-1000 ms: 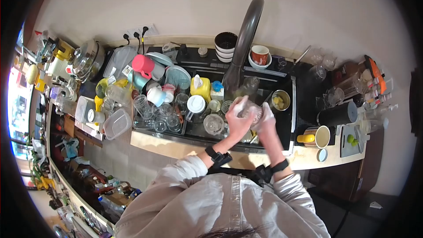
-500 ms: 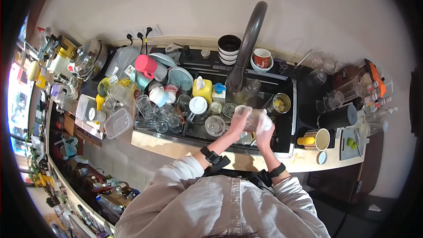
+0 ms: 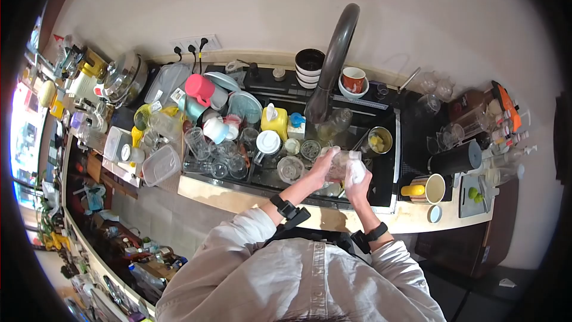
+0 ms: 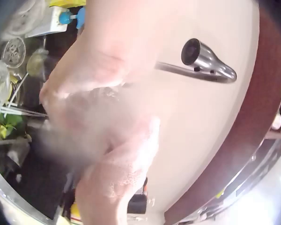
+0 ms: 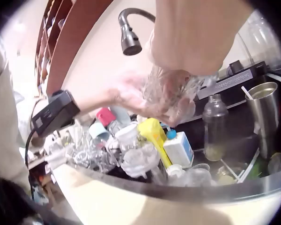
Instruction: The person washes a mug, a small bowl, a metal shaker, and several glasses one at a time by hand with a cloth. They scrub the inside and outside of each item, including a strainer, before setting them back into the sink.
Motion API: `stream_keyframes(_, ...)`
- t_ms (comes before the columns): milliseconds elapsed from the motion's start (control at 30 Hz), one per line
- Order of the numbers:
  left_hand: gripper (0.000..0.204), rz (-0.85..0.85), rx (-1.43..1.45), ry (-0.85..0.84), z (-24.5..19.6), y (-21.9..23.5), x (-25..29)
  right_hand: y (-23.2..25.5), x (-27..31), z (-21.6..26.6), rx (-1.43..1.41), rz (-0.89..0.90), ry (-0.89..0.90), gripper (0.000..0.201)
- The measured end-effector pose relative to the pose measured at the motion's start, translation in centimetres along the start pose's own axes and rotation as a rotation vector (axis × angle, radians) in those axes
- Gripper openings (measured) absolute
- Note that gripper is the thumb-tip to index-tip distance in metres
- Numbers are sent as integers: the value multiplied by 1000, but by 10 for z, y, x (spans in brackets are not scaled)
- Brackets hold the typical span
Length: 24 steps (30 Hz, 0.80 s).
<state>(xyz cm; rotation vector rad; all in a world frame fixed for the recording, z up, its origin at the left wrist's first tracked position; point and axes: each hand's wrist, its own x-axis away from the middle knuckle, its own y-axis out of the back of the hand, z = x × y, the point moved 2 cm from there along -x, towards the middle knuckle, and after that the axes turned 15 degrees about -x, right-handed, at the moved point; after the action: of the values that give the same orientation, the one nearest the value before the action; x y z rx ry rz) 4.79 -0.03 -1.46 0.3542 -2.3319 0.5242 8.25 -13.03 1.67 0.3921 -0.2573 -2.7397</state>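
Note:
Over the sink, both hands hold a clear, ribbed glass vessel (image 3: 338,166) between them. My left hand (image 3: 320,170) grips its left side. On the right side, my right hand (image 3: 357,183) holds it, with white foam covering its back and fingers. In the right wrist view, the clear vessel (image 5: 165,89) shows patterned walls beneath the right hand (image 5: 192,42), and the left hand (image 5: 131,96) comes in from the left. Haze blurs much of the vessel in the left wrist view, where suds lie on the right hand (image 4: 124,168).
A dark curved faucet (image 3: 336,53) stands behind the hands. Left of them are a yellow pump bottle (image 3: 274,120), a white-lidded cup (image 3: 268,142) and several glasses. A clear bottle (image 3: 338,122) and a metal cup (image 3: 379,141) stand in the sink. A yellow-handled mug (image 3: 434,189) sits right.
Both hands have come slightly lower and apart around the glass vessel. The right hand has turned, so its foamy back faces up at the vessel's right side.

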Motion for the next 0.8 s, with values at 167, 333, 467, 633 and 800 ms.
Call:
stream_keyframes(167,35,-462,-896,-1111,-6,-10,46,2,-28,-31,-901,-177,-852,22)
stream_keyframes(333,43,-426,-711,-1065,1,-8,28,11,-27,-18,-509,-72,-510,30)
stream_keyframes(467,53,192,36,61,-4,3,7,2,-5,17,-35,24,-81,15)
stream_keyframes(633,51,-80,-77,-175,-3,-4,27,-5,-6,8,-16,8,36,18)
stream_keyframes(800,49,-367,-739,-1074,4,-3,40,9,-29,-25,-934,-82,-958,13)
